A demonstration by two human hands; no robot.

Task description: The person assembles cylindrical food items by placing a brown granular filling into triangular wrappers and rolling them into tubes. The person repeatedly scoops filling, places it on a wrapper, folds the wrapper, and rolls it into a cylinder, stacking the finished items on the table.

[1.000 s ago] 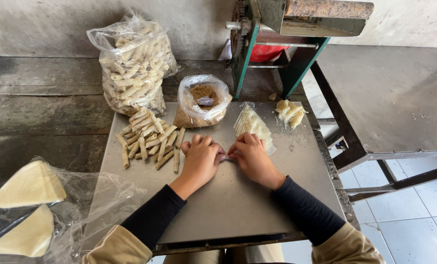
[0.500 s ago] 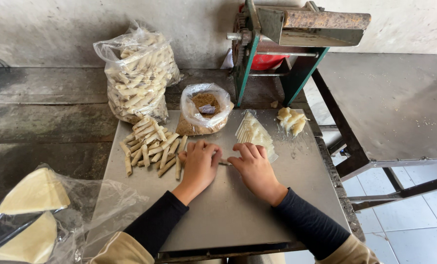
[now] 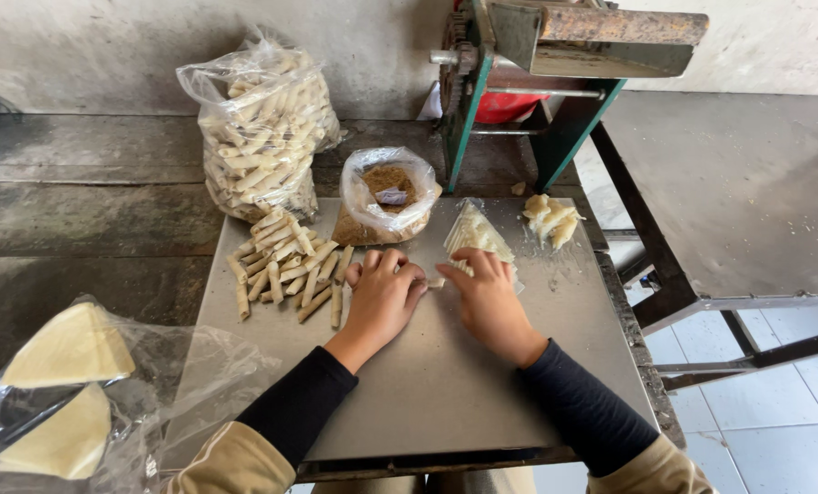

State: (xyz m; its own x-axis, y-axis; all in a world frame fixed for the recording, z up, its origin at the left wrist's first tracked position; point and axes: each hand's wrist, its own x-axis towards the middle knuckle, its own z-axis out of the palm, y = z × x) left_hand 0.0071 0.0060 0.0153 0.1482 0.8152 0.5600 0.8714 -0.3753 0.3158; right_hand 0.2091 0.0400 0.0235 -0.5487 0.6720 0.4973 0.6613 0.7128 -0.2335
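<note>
While pressed palm-down on a grey metal work sheet [image 3: 445, 384], left hand [image 3: 381, 297] and right hand [image 3: 484, 295] seen side by side, dark sleeves running back toward the camera. Fingers of the left hand curled loosely over the sheet; fingers of the right hand flattened and spread. Between the two, a small pale roll of pastry [image 3: 437, 284], touched by fingertips from both sides, pinned to the sheet rather than lifted. Near the lower left corner, triangular pale wrapper sheets [image 3: 66, 348] stacked inside a crumpled clear plastic bag [image 3: 198, 375]. Just left of the left hand, a loose heap of finished rolls [image 3: 285, 265], thin, tan and stick-shaped, lying on the sheet. Directly beyond the right hand's fingertips and partly under them, a fanned stack of triangular wrappers [image 3: 475, 233]. Farther right on the sheet, a small clump of pale dough scraps [image 3: 550, 220]. Beyond the hands, an open clear bag of brown crumbly filling [image 3: 386, 197] standing at the sheet's far edge. Behind the heap, a tall clear bag packed with rolls [image 3: 258, 137], set on a worn dark bench [image 3: 80, 201]. At the back, a green metal machine frame [image 3: 555, 128] against a stained wall.
</note>
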